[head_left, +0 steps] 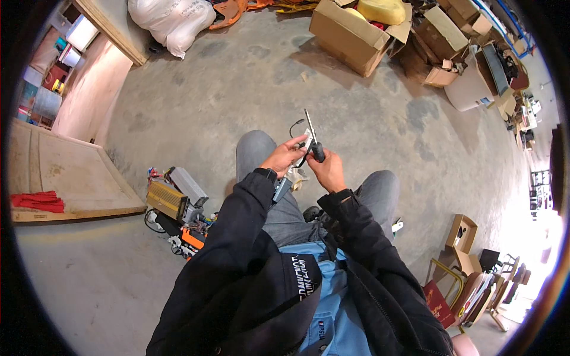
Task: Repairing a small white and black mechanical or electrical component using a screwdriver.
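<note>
Both of my hands are close together above my knees. My left hand [286, 156] grips a narrow white piece [308, 140] with its fingertips; its exact kind is hard to make out. A thin black cable [293, 124] curls up beside it. My right hand [330, 172] is closed around the black handle of what looks like a screwdriver [318, 152], its metal shaft pointing up and away from me against the white piece. A grey flat part [282, 189] shows below my left wrist, partly hidden by my sleeve.
On the floor at my left lie a gold metal box [165, 199], a silver box [189, 185] and tangled wires. A cardboard box [350, 37] with yellow things stands far ahead, near a white bin [468, 86]. Folded chairs [475, 293] lean at the right. A white sack [172, 22] sits by the doorway.
</note>
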### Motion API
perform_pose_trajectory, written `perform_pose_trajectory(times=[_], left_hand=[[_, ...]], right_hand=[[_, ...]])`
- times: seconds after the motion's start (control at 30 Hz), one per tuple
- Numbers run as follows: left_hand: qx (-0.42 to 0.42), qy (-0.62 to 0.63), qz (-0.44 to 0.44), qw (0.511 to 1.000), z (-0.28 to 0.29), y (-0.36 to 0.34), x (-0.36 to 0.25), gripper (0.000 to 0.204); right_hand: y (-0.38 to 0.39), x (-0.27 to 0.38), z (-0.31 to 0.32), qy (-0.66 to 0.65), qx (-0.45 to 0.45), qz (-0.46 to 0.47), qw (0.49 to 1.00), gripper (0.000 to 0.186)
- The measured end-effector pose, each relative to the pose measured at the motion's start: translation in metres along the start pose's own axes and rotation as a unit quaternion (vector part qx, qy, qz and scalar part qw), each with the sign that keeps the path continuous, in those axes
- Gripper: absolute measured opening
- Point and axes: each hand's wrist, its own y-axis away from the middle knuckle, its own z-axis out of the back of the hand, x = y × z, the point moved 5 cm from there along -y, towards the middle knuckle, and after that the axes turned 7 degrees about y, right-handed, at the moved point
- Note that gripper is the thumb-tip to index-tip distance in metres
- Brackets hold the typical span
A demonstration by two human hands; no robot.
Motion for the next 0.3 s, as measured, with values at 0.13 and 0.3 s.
perform_pose_trajectory(times=[0.13,0.3], left_hand=[[-0.005,-0.024,0.009,1.0,-0.003,0.003,-0.003,0.048],[-0.008,0.027,-0.004,1.0,-0.008,0.005,-0.005,0.05]], right_hand=[[-0.002,-0.002,0.001,-0.015,-0.01,0.003,1.0,0.024],[-0.002,-0.011,-0.001,-0.073,0.036,-0.048,0.996,0.02]])
